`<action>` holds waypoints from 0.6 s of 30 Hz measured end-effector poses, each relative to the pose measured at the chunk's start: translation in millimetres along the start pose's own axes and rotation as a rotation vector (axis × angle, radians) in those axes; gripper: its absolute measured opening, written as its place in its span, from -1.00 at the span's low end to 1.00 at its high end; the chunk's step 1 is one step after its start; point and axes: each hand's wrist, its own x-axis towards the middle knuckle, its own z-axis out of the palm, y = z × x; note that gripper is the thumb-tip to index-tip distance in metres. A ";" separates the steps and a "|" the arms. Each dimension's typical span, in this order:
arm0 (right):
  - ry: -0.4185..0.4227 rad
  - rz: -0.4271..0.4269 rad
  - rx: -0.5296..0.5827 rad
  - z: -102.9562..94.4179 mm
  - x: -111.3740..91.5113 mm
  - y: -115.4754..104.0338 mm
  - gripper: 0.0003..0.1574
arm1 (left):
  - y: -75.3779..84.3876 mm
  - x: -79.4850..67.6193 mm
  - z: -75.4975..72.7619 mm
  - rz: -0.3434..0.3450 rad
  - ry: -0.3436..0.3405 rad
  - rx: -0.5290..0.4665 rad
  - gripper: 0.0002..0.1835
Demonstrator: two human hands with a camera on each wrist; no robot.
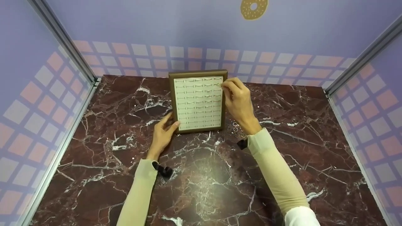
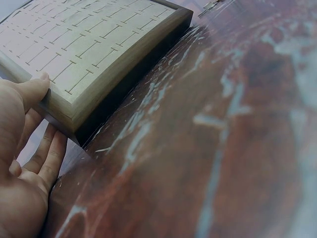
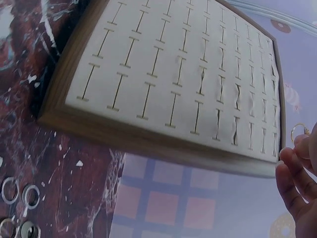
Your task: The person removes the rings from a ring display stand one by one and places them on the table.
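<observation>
A ring display board with a wooden frame and a pale padded face stands propped up, leaning back. Rows of narrow I-shaped slits cross the pad. My left hand holds the frame's lower left corner, thumb on the front and the other fingers at the side and behind. Up by the board's upper right edge, my right hand pinches a thin gold ring between thumb and fingertips. In the right wrist view the ring is just beyond the frame's edge, and the slits in sight hold no rings.
Several loose rings lie on the dark red marble table, right of the board and under my right wrist. Behind the board rises a lilac wall with pink and white squares. Side panels with metal rails flank the table.
</observation>
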 end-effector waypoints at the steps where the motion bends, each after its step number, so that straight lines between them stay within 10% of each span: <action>1: 0.006 0.002 0.009 -2.2 -1.6 0.6 -0.89 | 0.0 0.0 0.3 0.002 0.001 0.001 -0.37; 18: 0.047 0.008 0.035 -31.4 -26.1 12.8 -0.90 | -0.1 -0.5 1.5 0.024 0.005 0.006 -0.39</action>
